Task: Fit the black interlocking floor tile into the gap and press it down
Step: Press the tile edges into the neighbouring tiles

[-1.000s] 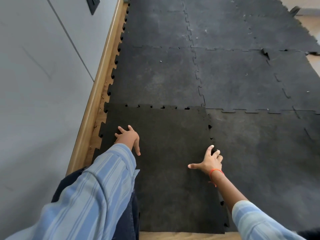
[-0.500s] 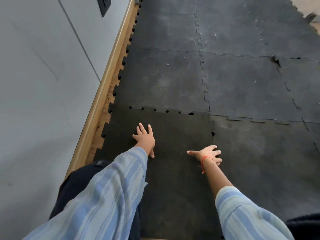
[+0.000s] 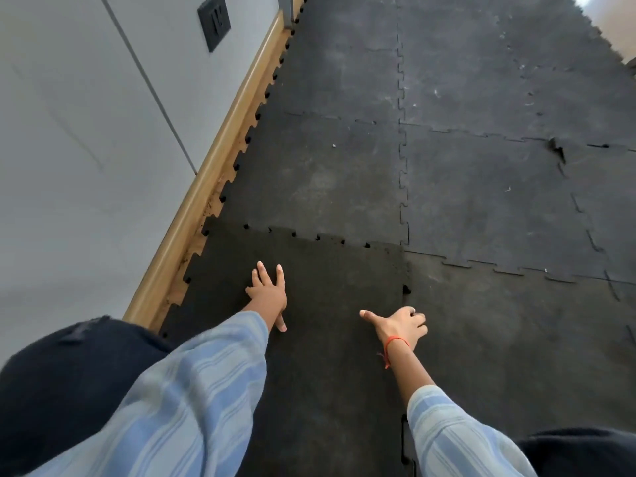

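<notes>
The black interlocking floor tile point(image 3: 323, 304) lies in the gap by the wall, darker than its neighbours. Small holes show along its far seam and one on its right seam, where the teeth are not fully seated. My left hand point(image 3: 268, 294) lies flat on the tile's left half, fingers spread and pointing away from me. My right hand point(image 3: 399, 325) rests on the tile's right edge at the seam, thumb stretched left and fingers curled down onto the joint. Neither hand holds anything.
Laid grey-black tiles point(image 3: 481, 187) cover the floor ahead and to the right. A wooden skirting board point(image 3: 213, 166) runs along the grey wall on the left, with a black socket plate point(image 3: 213, 22) above. One tile corner point(image 3: 557, 149) at the far right is lifted.
My left hand has slid forward and to the right on the tile and flattened. My right hand stays at the right seam, its fingers curled down. The camera has tilted forward.
</notes>
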Tool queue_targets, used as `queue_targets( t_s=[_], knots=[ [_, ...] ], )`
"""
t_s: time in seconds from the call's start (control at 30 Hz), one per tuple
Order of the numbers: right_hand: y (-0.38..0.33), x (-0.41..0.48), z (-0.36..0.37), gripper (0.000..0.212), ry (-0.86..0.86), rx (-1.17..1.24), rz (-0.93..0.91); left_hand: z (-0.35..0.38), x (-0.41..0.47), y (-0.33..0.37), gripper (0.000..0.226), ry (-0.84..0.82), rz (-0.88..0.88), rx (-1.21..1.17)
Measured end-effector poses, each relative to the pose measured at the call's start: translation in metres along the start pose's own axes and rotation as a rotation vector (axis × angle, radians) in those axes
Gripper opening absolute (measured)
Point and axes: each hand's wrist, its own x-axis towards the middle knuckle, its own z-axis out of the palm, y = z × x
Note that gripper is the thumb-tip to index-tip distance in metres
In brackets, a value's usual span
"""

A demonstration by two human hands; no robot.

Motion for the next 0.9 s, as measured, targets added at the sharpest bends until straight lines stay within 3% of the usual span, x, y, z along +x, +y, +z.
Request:
queue_targets(
  t_s=[0.27,0.47,0.67,0.8,0.9],
  knots=[
    [0.012,-0.007,-0.001,0.116,0.007,-0.143,-0.115,-0.010,0.005,0.017,0.142,-0.036,-0.043,-0.119],
    [-0.005,-0.005,0.017,0.115,0.119,-0.414,-0.221,-0.042,0.027,-0.008,0.137,0.163,0.107,-0.171],
    [-0.058,0.028,0.036,0.111,-0.086,-0.523,-0.563,-0.063,0.067,-0.056,0.146,0.205,0.115,-0.194],
    [-0.096,0.046,0.034,0.124,-0.189,-0.610,-0.670,-0.049,0.082,-0.072,0.144,0.368,0.125,-0.146],
    [-0.118,0.058,0.032,0.133,-0.264,-0.707,-0.771,-0.053,0.095,-0.092,0.142,0.382,0.118,-0.180]
  ],
)
